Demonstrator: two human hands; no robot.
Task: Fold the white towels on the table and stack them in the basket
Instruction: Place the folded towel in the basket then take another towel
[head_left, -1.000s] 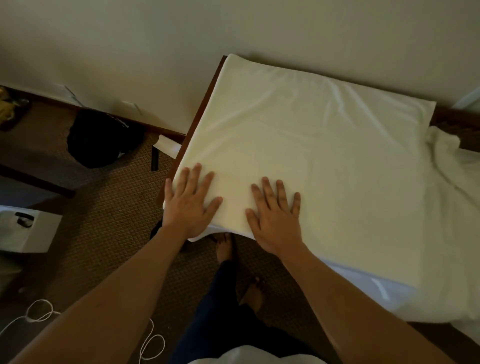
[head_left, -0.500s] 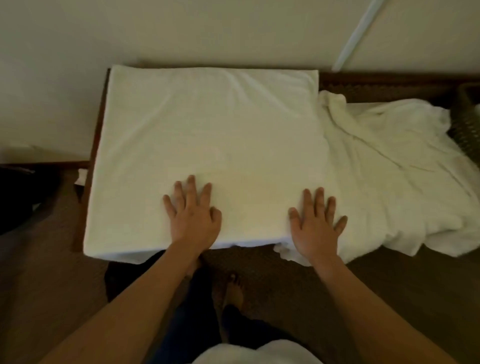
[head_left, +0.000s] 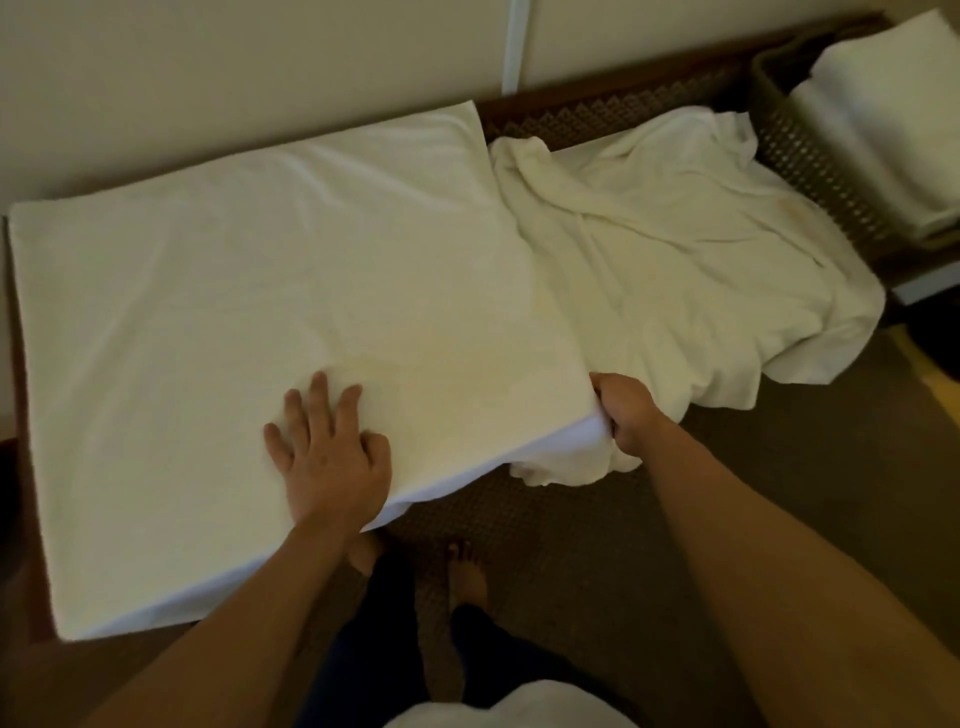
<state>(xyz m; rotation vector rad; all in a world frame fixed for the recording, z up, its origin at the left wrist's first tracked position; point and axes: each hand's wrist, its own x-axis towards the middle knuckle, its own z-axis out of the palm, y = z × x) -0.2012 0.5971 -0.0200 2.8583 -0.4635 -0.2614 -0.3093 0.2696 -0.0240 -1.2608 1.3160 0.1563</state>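
Observation:
A large white towel (head_left: 270, 291) lies spread flat over the left half of the dark wooden table (head_left: 597, 117). My left hand (head_left: 327, 447) presses flat on its near edge, fingers spread. My right hand (head_left: 623, 410) grips the towel's near right corner, fingers curled under the cloth. A crumpled heap of white towels (head_left: 691, 270) lies on the table to the right. At the far right stands a dark woven basket (head_left: 800, 150) holding folded white towels (head_left: 883, 119).
A pale wall runs behind the table, with a white vertical strip (head_left: 514, 47) on it. Brown carpet (head_left: 779, 493) lies below the table's front edge, and my bare feet (head_left: 467, 577) stand on it.
My right hand slid right to the towel's near corner and curled around it. My left hand stayed pressing on the near edge. The view swung right, bringing the basket into sight.

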